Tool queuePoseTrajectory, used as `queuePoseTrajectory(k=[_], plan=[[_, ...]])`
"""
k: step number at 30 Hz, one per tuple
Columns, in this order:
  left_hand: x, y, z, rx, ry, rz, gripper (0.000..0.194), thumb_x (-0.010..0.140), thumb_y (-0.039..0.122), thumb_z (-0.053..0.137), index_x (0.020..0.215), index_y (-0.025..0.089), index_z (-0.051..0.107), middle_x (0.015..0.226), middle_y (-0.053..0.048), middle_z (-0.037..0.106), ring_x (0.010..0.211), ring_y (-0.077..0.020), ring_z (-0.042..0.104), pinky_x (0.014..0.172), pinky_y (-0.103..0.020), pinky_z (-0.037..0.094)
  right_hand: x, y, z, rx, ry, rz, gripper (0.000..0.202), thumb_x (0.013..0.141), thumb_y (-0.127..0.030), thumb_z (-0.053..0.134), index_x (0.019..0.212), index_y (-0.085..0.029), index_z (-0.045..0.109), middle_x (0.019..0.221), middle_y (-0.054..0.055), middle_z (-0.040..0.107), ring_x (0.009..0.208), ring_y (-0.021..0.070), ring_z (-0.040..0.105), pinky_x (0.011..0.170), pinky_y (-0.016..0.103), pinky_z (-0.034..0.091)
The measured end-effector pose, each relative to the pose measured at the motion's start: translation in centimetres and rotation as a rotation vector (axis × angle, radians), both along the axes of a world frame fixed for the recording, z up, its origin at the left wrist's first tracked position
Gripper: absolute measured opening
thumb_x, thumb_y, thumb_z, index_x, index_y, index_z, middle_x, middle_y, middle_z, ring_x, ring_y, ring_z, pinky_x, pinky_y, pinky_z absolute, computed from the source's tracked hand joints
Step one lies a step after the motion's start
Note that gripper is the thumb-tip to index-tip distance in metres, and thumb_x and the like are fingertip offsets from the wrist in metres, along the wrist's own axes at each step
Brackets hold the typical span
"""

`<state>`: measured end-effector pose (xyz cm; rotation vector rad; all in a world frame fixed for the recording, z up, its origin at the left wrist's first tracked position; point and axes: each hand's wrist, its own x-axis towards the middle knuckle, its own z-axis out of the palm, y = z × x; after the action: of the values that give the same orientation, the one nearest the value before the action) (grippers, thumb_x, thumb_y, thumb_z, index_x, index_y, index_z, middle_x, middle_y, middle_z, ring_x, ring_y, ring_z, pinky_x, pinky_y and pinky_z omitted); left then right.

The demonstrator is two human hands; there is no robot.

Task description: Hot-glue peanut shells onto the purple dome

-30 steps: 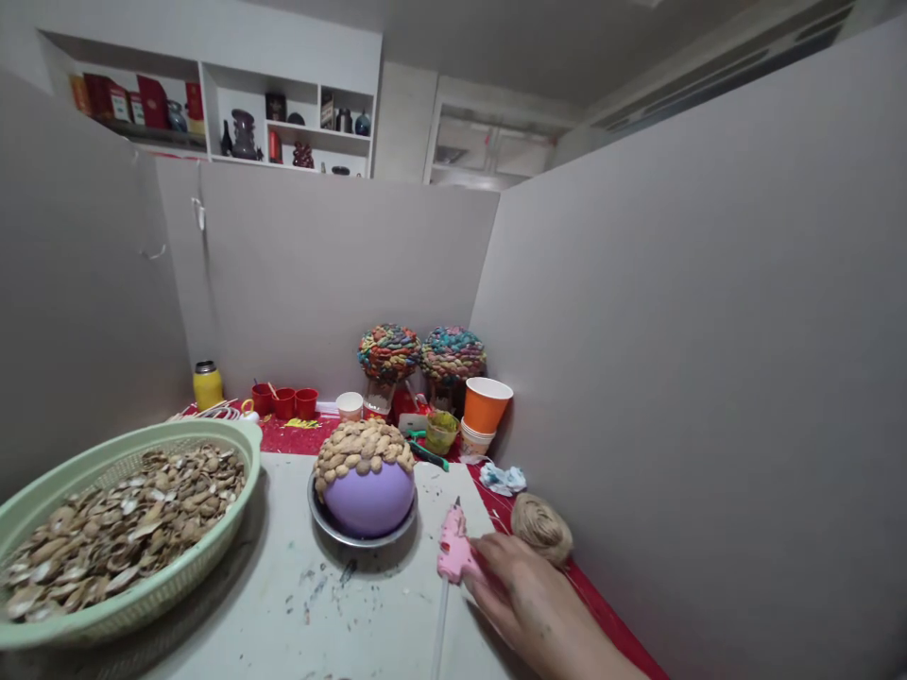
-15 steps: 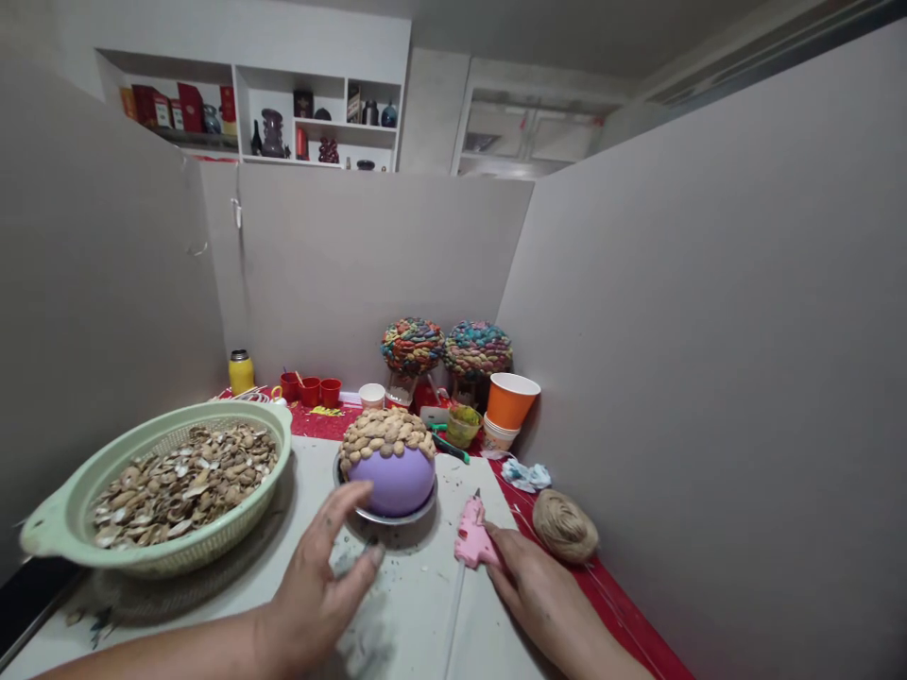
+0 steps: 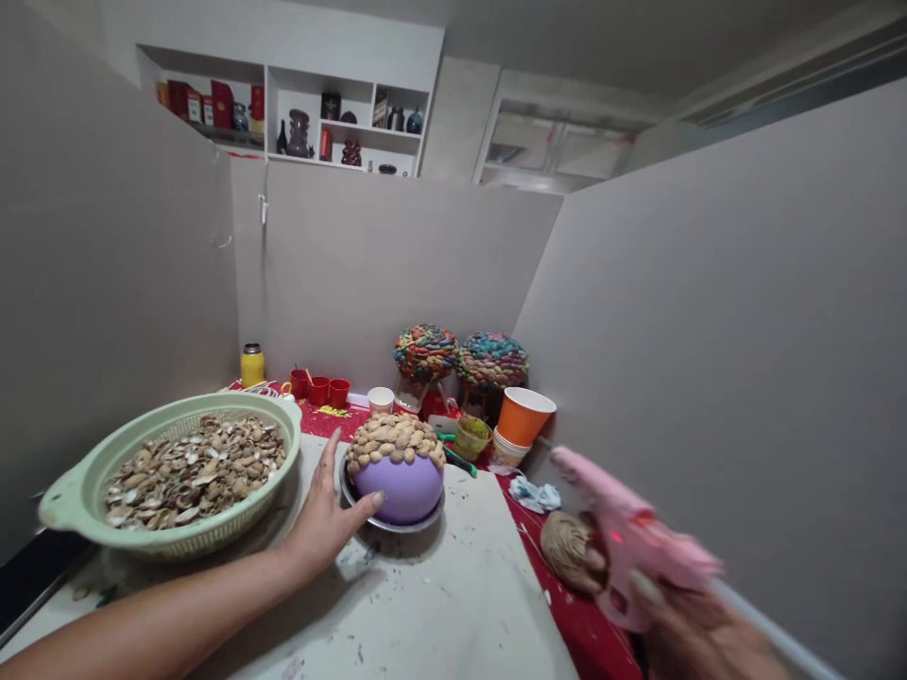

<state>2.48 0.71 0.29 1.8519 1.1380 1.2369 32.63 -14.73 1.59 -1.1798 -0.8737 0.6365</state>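
Right grip [image 3: 709, 623] around pink glue gun [image 3: 638, 538], left grip [image 3: 326, 519] beside purple balloon [image 3: 402, 486]

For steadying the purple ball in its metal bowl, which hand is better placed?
Probably the left hand: it is open, its thumb close by the purple ball. The right hand grips the pink glue gun, well off to the right.
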Motion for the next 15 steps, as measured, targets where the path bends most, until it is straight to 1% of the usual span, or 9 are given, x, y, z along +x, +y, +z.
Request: queuePoseTrajectory(k=[2, 4, 5, 7, 8, 9, 11, 13, 15], plan=[[0.2, 0.5, -0.2, -0.006, -0.013, 0.011, 0.1, 0.077, 0.048, 0.068, 0.152, 0.016, 0.011, 0.157, -0.021, 0.022, 0.146, -0.0312, 0.02, 0.118, -0.051, 0.018, -1.1, 0.1, 1.0, 0.016, 0.082, 0.089, 0.037, 0.069, -0.047, 0.082, 0.097, -0.026, 0.072, 0.084, 0.007, 0.069, 0.072, 0.0261, 0.065, 0.064, 0.036, 0.058], [0.3, 1.0, -0.6, -0.023, -0.031, 0.009, 0.099, 0.078, 0.051, 0.065, 0.152, 0.016, 0.011, 0.157, -0.021, 0.021, 0.147, -0.0307, 0.018, 0.119, -0.051, 0.016, -2.6, 1.1, 1.3, 0.01, 0.11, 0.124, 0.039, 0.069, -0.047, 0.082, 0.097, -0.023, 0.071, 0.081, 0.006, 0.067, 0.067, 0.0228, 0.063, 0.055, 0.031, 0.056], [0.3, 1.3, -0.8, -0.04, -0.043, 0.003, 0.096, 0.08, 0.053, 0.062, 0.152, 0.017, 0.01, 0.158, -0.021, 0.02, 0.147, -0.0302, 0.017, 0.119, -0.051, 0.016, -3.3, 1.9, 1.2, 0.005, 0.121, 0.132, 0.039, 0.068, -0.046, 0.084, 0.095, -0.021, 0.072, 0.076, 0.005, 0.066, 0.06, 0.0194, 0.06, 0.046, 0.026, 0.052], [0.3, 1.7, -1.1, -0.085, -0.08, -0.016, 0.087, 0.086, 0.057, 0.052, 0.153, 0.018, 0.01, 0.159, -0.019, 0.018, 0.148, -0.0282, 0.016, 0.119, -0.051, 0.014, -4.3, 4.0, 0.8, 0.004, 0.203, 0.129, 0.035, 0.068, -0.04, 0.087, 0.089, -0.017, 0.071, 0.069, 0.002, 0.063, 0.053, 0.0129, 0.054, 0.037, 0.017, 0.041], [0.4, 1.9, -1.3, -0.107, -0.101, -0.026, 0.083, 0.089, 0.058, 0.047, 0.153, 0.02, 0.01, 0.159, -0.018, 0.018, 0.148, -0.0271, 0.015, 0.119, -0.05, 0.013, -4.6, 5.2, 0.6, 0.01, 0.221, 0.117, 0.033, 0.069, -0.039, 0.087, 0.087, -0.016, 0.071, 0.069, 0.001, 0.063, 0.054, 0.0118, 0.055, 0.038, 0.015, 0.041], [0.4, 2.0, -1.3, -0.129, -0.124, -0.033, 0.081, 0.09, 0.059, 0.042, 0.153, 0.021, 0.01, 0.159, -0.017, 0.019, 0.149, -0.0261, 0.015, 0.12, -0.049, 0.012, -4.8, 6.5, 0.4, 0.017, 0.237, 0.101, 0.034, 0.068, -0.041, 0.087, 0.088, -0.017, 0.072, 0.073, 0.002, 0.066, 0.062, 0.0135, 0.059, 0.045, 0.015, 0.048], [0.5, 2.3, -1.3, -0.175, -0.17, -0.05, 0.078, 0.092, 0.061, 0.035, 0.154, 0.021, 0.008, 0.159, -0.016, 0.021, 0.148, -0.0253, 0.016, 0.12, -0.048, 0.013, -4.8, 8.7, 0.2, 0.025, 0.296, 0.099, 0.04, 0.065, -0.045, 0.088, 0.092, -0.02, 0.073, 0.095, 0.005, 0.071, 0.087, 0.0203, 0.066, 0.064, 0.022, 0.058], [0.7, 2.3, -1.1, -0.216, -0.202, -0.074, 0.078, 0.093, 0.062, 0.032, 0.154, 0.02, 0.007, 0.158, -0.016, 0.023, 0.148, -0.0254, 0.018, 0.12, -0.047, 0.013, -4.7, 10.5, 0.2, 0.029, 0.354, 0.133, 0.044, 0.063, -0.046, 0.088, 0.095, -0.022, 0.073, 0.108, 0.005, 0.071, 0.104, 0.0258, 0.064, 0.076, 0.029, 0.059], [0.8, 2.3, -0.9, -0.235, -0.219, -0.096, 0.078, 0.093, 0.062, 0.031, 0.154, 0.02, 0.008, 0.16, -0.015, 0.021, 0.149, -0.0252, 0.015, 0.12, -0.047, 0.011, -4.7, 11.7, 0.1, 0.033, 0.401, 0.18, 0.046, 0.063, -0.046, 0.088, 0.1, -0.023, 0.072, 0.11, 0.006, 0.071, 0.11, 0.0284, 0.062, 0.082, 0.035, 0.059]])
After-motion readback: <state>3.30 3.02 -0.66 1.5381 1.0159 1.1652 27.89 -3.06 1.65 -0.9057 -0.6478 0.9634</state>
